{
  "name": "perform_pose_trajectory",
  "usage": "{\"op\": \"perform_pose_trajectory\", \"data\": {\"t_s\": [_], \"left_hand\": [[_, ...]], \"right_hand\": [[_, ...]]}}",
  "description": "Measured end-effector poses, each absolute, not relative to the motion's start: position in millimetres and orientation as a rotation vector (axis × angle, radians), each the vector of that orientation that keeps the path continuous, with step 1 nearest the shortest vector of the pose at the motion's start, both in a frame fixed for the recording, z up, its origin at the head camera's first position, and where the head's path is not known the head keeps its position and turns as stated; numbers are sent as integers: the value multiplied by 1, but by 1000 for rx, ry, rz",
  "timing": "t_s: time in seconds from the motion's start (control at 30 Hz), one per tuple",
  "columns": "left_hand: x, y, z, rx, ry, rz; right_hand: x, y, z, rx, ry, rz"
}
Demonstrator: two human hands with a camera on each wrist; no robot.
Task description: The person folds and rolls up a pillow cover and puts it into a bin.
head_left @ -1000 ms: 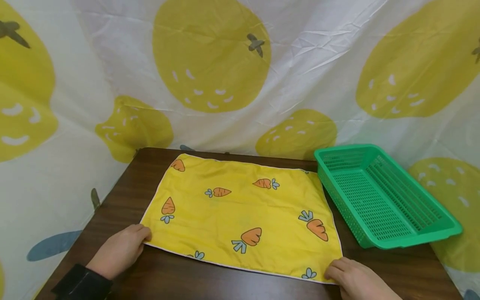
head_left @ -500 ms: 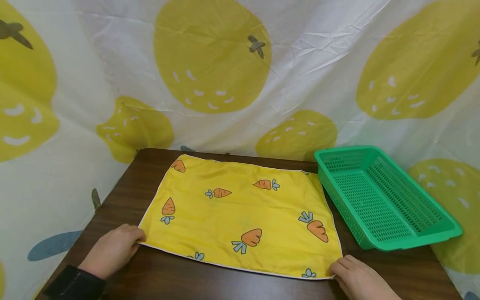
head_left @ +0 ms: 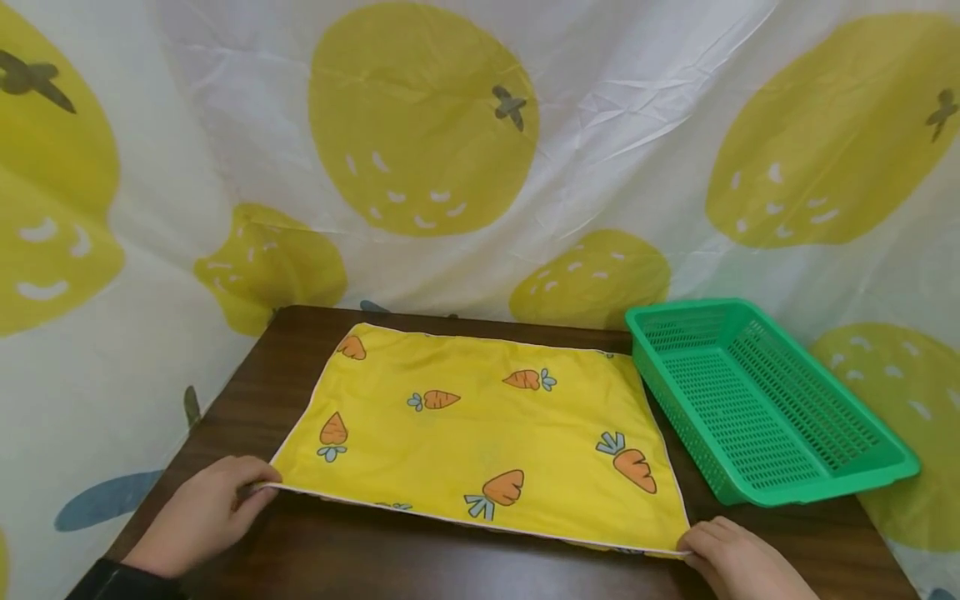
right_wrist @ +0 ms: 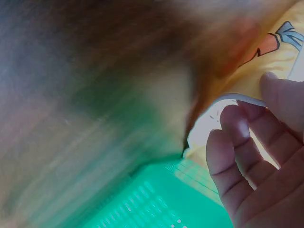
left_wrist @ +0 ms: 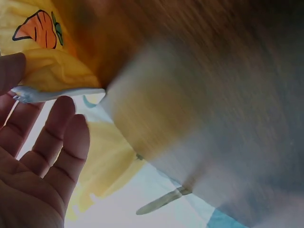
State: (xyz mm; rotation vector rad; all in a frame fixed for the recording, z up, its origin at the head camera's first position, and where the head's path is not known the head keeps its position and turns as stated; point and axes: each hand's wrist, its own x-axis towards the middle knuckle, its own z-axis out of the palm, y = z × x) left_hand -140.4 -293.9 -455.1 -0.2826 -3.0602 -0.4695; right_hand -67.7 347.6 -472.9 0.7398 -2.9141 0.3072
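From where I stand the light falls soft and even over the yellow cloth [head_left: 465,433], its prints sharp in the head view. Above and behind the cloth, creases in the hanging sheet [head_left: 570,150] flare white; nearer than the cloth, the dark tabletop [head_left: 420,558] carries a pale sheen. Both wrist views are murkier: beside the cloth the tabletop smears into blurred reflections, while the left hand [left_wrist: 40,178] and right hand [right_wrist: 266,190] look shadowed against washed-out brightness.
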Motion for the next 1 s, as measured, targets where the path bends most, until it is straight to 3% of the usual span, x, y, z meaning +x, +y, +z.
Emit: {"op": "perform_pose_trajectory", "data": {"t_s": [0.33,0.57,0.7,1.0], "left_hand": [[-121,-313,-446,-67,-3124,-703],[-105,-330,-432,-147,-3061,-786],[-115,-334,-419,-311,-2859,-743],[-170,-329,-384,-449,-2886,-702]], "right_hand": [[-61,359,-453,774,-3210,707],[-56,357,-426,968,-3052,1100],[-68,353,-404,1064,-2816,853],[-115,324,-367,697,-2769,212]]}}
